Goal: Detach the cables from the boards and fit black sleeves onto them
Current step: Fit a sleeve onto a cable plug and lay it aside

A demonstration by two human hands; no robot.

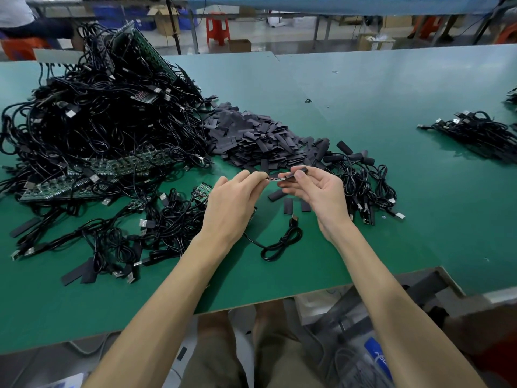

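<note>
Here, left hand [235,197] fingers pinching the board end of a cable [279,243], right hand [316,191] fingers pinching a black sleeve [300,171] at its tip, held above the green bench [363,107], sleeve pile [251,135] behind.

Factory floor, small-electronics hand-assembly line. Signs noted:

- Long table [363,107] covered in green matting, plain board edge on the near side.
- Stock piled on it in bulk: a big tangled heap of black USB cables [98,116], green circuit boards [145,49] in long panels sticking out of the heap, a mound of cut black sleeves [251,135].
- A tidier bundle [475,133] of like cables set well apart at the right.
- Behind: second long table [335,4], blue-topped on metal legs; red plastic stool [218,28]; open cardboard boxes [165,21] and blue crates [112,15] on a bare grey floor [279,40].
- Another person [16,15] seated at far left, mostly out of frame.
</note>
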